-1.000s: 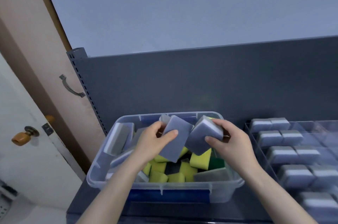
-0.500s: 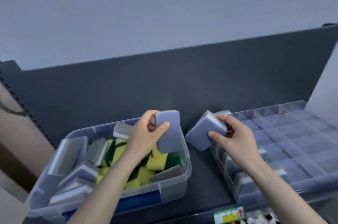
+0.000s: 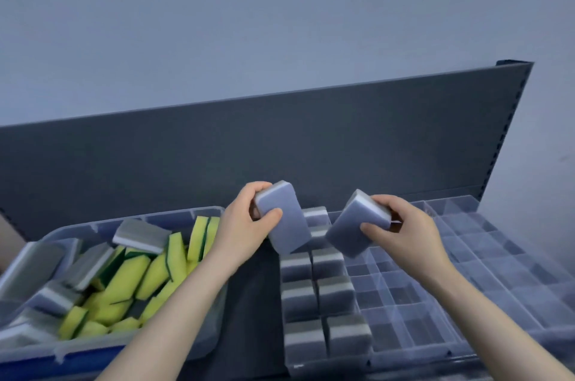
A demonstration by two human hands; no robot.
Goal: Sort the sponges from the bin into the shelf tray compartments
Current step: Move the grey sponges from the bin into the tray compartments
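The left hand (image 3: 245, 231) holds a grey sponge (image 3: 286, 222) in the air above the strip of dark shelf (image 3: 252, 303) between the bin (image 3: 199, 213) and the tray (image 3: 466, 281). Its thumb is curled across the sponge's broad front face and its fingers are wrapped behind the top end. This sponge hangs tilted, its lower end towards the tray's back left corner. The right hand (image 3: 404, 234) grips a second grey sponge (image 3: 354, 225) just beside the first but apart from it, over the back left compartments of the tray, with the thumb pressed on the near face and the fingers curled over the upper edge, where a white layer shows. The clear tray sits at the right end of the shelf, and stored sponges (image 3: 314, 290), grey with a pale stripe, stand on edge in two columns along its left edge. The clear bin sits at the left end, holding a loose heap of yellow-green sponges (image 3: 130, 275) and grey-and-white sponges (image 3: 141, 234). Behind both rises the shelf's dark back panel (image 3: 280, 138), against a pale wall (image 3: 280, 7).
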